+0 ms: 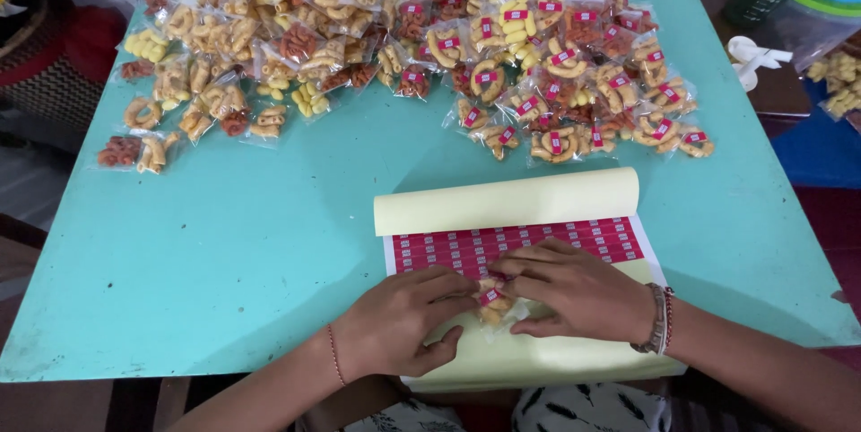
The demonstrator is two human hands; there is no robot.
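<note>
My left hand (405, 317) and my right hand (569, 288) meet over one small clear packet of curled snacks (491, 300). The packet lies on a pale yellow sticker sheet (538, 360) near the table's front edge. Both hands pinch the packet, and a red label sits on it between my fingertips. Rows of red labels (448, 248) run across the sheet just beyond my fingers. The sheet's top leaf (507, 201) is folded back.
The turquoise table (224, 235) carries two heaps of packets: unlabelled ones (251, 37) at the back left, red-labelled ones (565, 73) at the back right. A white plastic object (753, 57) and another bag of snacks (839, 82) lie off the table's right edge.
</note>
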